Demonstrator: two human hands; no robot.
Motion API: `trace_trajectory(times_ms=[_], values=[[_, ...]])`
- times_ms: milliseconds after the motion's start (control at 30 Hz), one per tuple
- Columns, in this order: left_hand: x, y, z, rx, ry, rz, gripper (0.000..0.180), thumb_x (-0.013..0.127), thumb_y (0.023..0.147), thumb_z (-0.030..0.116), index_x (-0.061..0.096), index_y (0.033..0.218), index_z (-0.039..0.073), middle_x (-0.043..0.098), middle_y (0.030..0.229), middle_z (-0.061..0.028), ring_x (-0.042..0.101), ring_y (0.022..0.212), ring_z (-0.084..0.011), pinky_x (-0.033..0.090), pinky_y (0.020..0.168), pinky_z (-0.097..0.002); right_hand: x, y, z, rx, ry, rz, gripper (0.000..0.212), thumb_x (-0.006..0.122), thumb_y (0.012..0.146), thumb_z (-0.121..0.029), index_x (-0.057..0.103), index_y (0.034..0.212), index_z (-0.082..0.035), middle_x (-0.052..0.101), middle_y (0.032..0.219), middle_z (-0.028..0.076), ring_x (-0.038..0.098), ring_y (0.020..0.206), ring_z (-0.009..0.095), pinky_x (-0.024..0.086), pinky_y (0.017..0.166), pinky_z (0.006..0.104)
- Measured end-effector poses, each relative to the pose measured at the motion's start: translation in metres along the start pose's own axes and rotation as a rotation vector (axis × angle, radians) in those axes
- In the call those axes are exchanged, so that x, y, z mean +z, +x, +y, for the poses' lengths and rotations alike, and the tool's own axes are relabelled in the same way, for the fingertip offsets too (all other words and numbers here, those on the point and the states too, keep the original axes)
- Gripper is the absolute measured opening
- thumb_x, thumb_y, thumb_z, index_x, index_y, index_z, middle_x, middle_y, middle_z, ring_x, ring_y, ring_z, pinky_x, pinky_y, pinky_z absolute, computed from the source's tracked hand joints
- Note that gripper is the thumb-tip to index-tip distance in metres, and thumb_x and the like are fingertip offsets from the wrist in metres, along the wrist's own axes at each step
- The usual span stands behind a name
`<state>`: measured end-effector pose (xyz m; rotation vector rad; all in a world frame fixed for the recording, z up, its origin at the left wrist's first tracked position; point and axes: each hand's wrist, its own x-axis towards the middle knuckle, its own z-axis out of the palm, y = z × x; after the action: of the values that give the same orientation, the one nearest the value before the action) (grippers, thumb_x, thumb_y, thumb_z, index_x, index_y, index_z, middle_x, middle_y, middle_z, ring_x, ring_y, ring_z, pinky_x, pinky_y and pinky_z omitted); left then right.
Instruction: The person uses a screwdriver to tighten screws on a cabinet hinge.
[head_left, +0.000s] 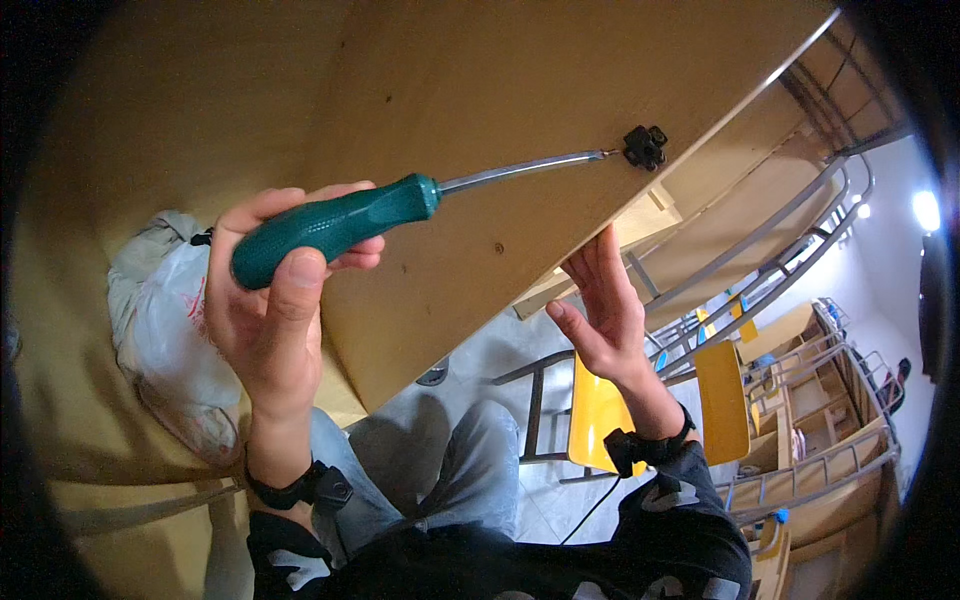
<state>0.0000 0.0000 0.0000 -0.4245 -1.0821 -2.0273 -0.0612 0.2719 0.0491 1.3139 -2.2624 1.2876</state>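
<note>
A screwdriver point(330, 228) with a thick green handle and a long metal shaft is gripped in my left hand point(275, 320). Its shaft slants up to the right, and the tip meets or nearly meets a screw at a small black fitting point(645, 147) on the wooden panel point(450, 110). The fitting sits close to the panel's right edge. My right hand point(608, 310) rests against that edge lower down, fingers stretched out and partly behind the panel, holding no tool.
A white plastic bag point(170, 310) lies at left inside the wooden unit. Yellow chairs point(600, 415) stand beyond my right wrist. Metal bed frames point(770, 270) and wooden furniture point(820, 420) fill the right side. A black cable point(592, 510) hangs from my right wristband.
</note>
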Motion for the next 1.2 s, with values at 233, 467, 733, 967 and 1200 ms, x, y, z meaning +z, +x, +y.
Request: trace_trajectory(times_ms=[233, 467, 733, 967, 1200], values=[[-0.006, 0.020, -0.020, 0.110, -0.091, -0.075, 0.049, 0.062, 0.088, 0.027, 0.040, 0.117, -0.005, 0.057, 0.108, -0.0323, 0.065, 0.079, -0.0258, 0.055, 0.072, -0.0336, -0.014, 0.009, -0.030, 0.038, -0.423, -0.105, 0.080, 0.065, 0.080, -0.001, 0.012, 0.141, 0.004, 0.053, 0.121, 0.024, 0.057, 0.108, 0.030, 0.043, 0.092, 0.0350], [-0.005, 0.030, -0.042, 0.072, -0.101, -0.035, 0.053, 0.062, 0.087, 0.036, 0.041, 0.117, -0.003, 0.058, 0.107, -0.0303, 0.063, 0.077, -0.0250, 0.053, 0.068, -0.0321, -0.061, 0.072, -0.114, -0.520, -1.096, 0.084, 0.032, 0.076, 0.069, -0.009, 0.062, 0.094, 0.004, 0.062, 0.090, 0.018, 0.058, 0.085, 0.028, 0.045, 0.074, 0.0352], [-0.011, 0.030, -0.054, 0.017, -0.082, -0.071, 0.050, 0.058, 0.089, 0.034, 0.041, 0.119, -0.002, 0.057, 0.109, -0.0298, 0.059, 0.076, -0.0245, 0.048, 0.069, -0.0326, -0.070, 0.140, -0.135, -0.511, -1.559, -0.618, 0.045, 0.072, 0.070, -0.034, 0.066, 0.107, -0.009, 0.059, 0.110, 0.011, 0.049, 0.112, 0.031, 0.038, 0.090, 0.0467], [-0.015, 0.030, -0.065, -0.051, -0.119, -0.105, 0.049, 0.056, 0.091, 0.035, 0.042, 0.122, 0.001, 0.055, 0.116, -0.0248, 0.054, 0.083, -0.0221, 0.042, 0.076, -0.0318, -0.058, 0.152, -0.151, -0.384, -1.569, -0.808, 0.041, 0.065, 0.072, -0.033, 0.066, 0.104, -0.007, 0.057, 0.108, 0.011, 0.051, 0.106, 0.029, 0.036, 0.088, 0.0453], [-0.018, 0.027, -0.070, -0.035, -0.181, -0.124, 0.049, 0.055, 0.091, 0.036, 0.041, 0.123, 0.001, 0.055, 0.117, -0.0235, 0.053, 0.083, -0.0211, 0.041, 0.074, -0.0303, -0.048, 0.155, -0.149, -0.361, -1.552, -0.782, 0.033, 0.061, 0.074, -0.031, 0.066, 0.095, -0.007, 0.057, 0.104, 0.008, 0.051, 0.101, 0.027, 0.038, 0.085, 0.0426]])
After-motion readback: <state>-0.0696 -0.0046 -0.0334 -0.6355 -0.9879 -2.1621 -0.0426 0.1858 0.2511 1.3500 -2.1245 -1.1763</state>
